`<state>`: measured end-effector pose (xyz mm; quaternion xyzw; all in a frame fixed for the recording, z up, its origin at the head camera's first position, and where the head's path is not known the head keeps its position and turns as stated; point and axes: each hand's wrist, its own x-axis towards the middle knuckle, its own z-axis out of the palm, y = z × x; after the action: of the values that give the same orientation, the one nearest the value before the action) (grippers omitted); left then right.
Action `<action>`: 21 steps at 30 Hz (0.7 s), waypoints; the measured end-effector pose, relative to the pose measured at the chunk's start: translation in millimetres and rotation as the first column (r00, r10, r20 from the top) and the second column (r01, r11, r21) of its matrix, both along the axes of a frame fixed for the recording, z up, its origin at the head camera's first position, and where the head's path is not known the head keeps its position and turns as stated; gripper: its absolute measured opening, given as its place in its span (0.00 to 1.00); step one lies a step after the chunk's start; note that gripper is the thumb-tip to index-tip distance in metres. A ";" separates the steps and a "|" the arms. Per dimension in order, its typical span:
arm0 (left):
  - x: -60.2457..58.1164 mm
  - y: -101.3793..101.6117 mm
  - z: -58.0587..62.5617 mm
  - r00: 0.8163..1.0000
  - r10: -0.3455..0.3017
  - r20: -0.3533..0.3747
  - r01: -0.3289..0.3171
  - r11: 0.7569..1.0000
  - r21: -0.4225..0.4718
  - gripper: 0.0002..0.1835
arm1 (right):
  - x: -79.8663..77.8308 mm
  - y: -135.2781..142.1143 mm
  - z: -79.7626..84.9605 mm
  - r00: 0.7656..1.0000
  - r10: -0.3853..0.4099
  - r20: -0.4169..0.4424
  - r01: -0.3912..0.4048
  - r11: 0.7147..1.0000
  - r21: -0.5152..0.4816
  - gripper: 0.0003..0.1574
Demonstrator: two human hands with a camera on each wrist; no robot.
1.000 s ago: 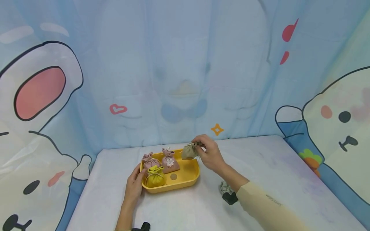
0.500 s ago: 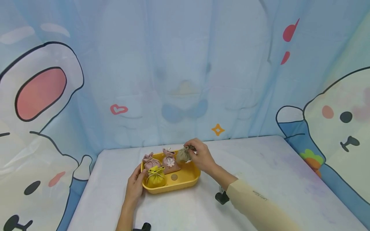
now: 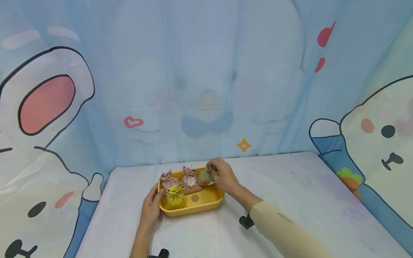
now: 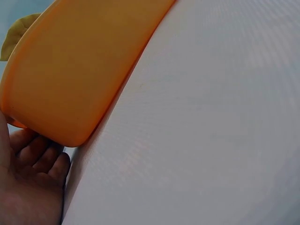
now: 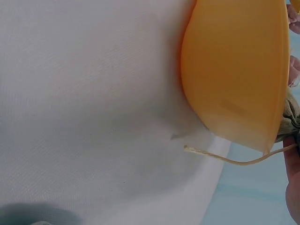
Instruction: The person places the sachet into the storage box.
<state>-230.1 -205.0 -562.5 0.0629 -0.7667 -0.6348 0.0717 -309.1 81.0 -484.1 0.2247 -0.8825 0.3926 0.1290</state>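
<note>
A yellow tray (image 3: pixel 206 206) sits on the table. My left hand (image 3: pixel 151 205) holds its left end, thumb by the rim and fingers along the outer wall (image 4: pixel 61 93). My right hand (image 3: pixel 224 175) pinches the gathered neck of a grey-green drawstring pouch (image 3: pixel 205 177), low inside the tray's back right part. Its cord (image 5: pixel 234 162) hangs over the rim in the right wrist view. Left of it in the tray stand a pink pouch with a white flower (image 3: pixel 191 182), another pink pouch (image 3: pixel 170 182) and a yellow pouch (image 3: pixel 174 199).
A round brownish spot (image 3: pixel 195 198) shows on the tray floor. White cloth (image 3: pixel 193 236) covers the table, with a printed blue curtain (image 3: pixel 206 71) behind its far edge. Black wrist devices (image 3: pixel 246 221) sit at both wrists.
My right hand has moved left and down, lowering the grey-green pouch into the tray beside the flowered pink one. The forearm now covers a patterned pouch seen earlier on the table. The left hand stays.
</note>
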 end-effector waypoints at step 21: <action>0.1 0.1 1.7 1.000 -0.001 -0.011 0.001 1.000 0.000 0.32 | -12.6 -5.0 -12.9 0.996 -0.089 0.020 0.086 0.986 0.140 0.13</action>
<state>-229.9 -204.9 -560.8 0.0589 -0.7663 -0.6354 0.0754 -321.8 76.0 -497.0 0.1890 -0.9183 0.3270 0.1186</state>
